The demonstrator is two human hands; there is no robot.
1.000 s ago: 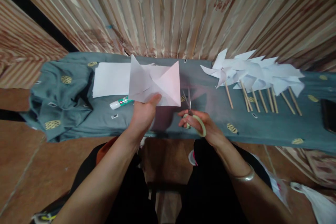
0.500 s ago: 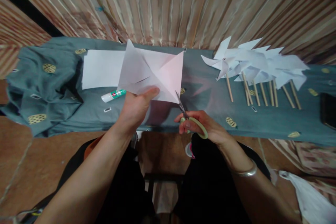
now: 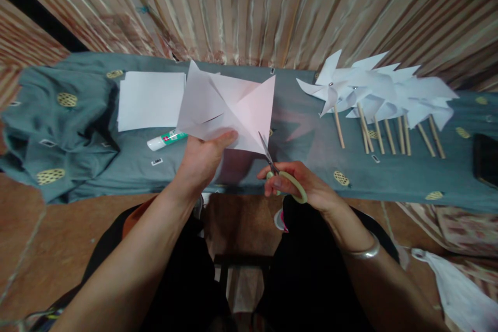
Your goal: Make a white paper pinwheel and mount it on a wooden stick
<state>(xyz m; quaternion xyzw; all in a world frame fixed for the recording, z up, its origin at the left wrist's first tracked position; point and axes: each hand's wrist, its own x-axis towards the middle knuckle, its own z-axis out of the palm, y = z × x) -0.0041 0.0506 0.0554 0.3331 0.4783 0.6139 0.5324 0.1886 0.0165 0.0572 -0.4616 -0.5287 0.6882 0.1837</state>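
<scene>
My left hand (image 3: pixel 206 158) pinches the near edge of a white paper sheet (image 3: pixel 233 109), thumb on top, holding it raised over the cloth. Diagonal creases cross the sheet, and a slit shows in its left part. In my right hand (image 3: pixel 293 181) are scissors (image 3: pixel 269 155) with pale green handles, my fingers through the loops. Their blades meet the sheet at its near right corner. Just left of my left hand lies a glue stick (image 3: pixel 165 140), its end partly hidden. Behind it rests a stack of white paper (image 3: pixel 150 101).
Several white paper pinwheels (image 3: pixel 369 88) on wooden sticks lie overlapping at the right. A dark phone-like object (image 3: pixel 484 158) sits at the far right edge. The blue-green cloth (image 3: pixel 252 179) bunches up at the left. A striped curtain (image 3: pixel 249 10) hangs behind.
The sheet has shifted slightly right, showing more of the paper stack, and the scissor blades reach a little further into its corner. The view has moved slightly.
</scene>
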